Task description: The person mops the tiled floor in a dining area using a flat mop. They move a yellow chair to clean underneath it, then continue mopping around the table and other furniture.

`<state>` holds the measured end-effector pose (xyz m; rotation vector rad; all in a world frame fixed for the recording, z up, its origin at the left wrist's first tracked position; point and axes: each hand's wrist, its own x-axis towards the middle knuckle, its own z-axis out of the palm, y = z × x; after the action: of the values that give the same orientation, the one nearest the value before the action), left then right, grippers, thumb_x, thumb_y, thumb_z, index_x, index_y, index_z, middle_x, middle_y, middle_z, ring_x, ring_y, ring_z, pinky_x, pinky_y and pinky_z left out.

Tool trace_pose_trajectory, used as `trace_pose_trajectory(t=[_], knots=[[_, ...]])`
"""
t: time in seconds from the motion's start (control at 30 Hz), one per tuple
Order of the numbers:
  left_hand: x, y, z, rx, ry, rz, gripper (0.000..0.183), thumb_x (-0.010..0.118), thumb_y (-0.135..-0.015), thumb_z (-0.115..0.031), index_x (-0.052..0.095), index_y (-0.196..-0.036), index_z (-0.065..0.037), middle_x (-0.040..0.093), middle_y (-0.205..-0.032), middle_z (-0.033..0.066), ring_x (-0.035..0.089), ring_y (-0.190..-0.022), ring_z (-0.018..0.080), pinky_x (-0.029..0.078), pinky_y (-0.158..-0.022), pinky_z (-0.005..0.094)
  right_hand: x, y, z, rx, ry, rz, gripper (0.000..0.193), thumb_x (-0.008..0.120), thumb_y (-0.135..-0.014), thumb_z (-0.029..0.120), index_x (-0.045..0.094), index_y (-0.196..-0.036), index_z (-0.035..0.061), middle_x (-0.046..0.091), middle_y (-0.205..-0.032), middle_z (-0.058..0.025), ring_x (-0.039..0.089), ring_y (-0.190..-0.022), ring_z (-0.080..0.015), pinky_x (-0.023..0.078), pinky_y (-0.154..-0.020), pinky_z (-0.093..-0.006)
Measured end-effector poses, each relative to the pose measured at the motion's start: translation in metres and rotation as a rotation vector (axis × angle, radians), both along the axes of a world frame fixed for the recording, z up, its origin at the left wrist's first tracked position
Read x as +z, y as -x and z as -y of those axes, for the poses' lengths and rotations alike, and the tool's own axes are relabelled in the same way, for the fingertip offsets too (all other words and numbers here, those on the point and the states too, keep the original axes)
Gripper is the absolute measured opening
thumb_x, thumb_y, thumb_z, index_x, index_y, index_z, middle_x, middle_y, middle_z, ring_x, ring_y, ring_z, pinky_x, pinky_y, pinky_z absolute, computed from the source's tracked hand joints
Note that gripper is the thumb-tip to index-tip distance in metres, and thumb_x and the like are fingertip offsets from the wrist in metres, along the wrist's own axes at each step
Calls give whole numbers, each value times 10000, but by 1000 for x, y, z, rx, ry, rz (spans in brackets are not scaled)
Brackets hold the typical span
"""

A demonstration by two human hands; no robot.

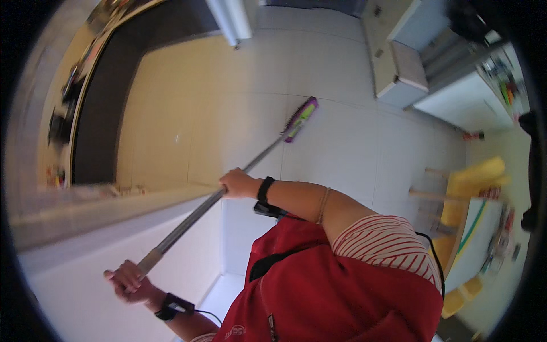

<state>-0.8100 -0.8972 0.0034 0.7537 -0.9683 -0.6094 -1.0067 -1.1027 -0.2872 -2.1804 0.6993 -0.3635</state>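
A long-handled broom (261,155) slants across the view from lower left to upper middle. Its purple and green head (301,119), edged with dark bristles, rests on the pale tiled floor (336,165). My left hand (130,283) is wrapped round the light-coloured grip at the top end of the grey metal handle. Farther down the pole, my right hand (238,183) is closed around it, with that arm stretched across from the right. Both wrists wear black straps with small devices.
A white half-wall (142,228) runs close beside the handle at left. Beyond it stands a kitchen counter with a dark front (97,108). White drawers (401,71) and a cabinet (467,105) line the upper right. Yellow chairs (476,176) surround a table (470,245) at right.
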Motion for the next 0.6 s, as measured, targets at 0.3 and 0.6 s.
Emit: trace_pose_trajectory(t=[0.3,0.6], knots=[[-139,213,204,-967,-519,70,297,461,-863,-128,507,-1093,54,536,-697,48,531,-687,172,440,-847,385,-64,331,-18,-823,-96,-364,376,709,-677,420,610,-822,87,603,-833,-164,558,-894,-350,432,-766,-463],[-132,434,301,-1437,-515,145,235,491,-824,-38,585,-1019,54,575,-732,72,521,-662,120,405,-600,221,-77,505,-12,-1472,264,-94,178,698,-640,162,583,-746,76,569,-738,-145,532,-776,-352,418,-743,-444]])
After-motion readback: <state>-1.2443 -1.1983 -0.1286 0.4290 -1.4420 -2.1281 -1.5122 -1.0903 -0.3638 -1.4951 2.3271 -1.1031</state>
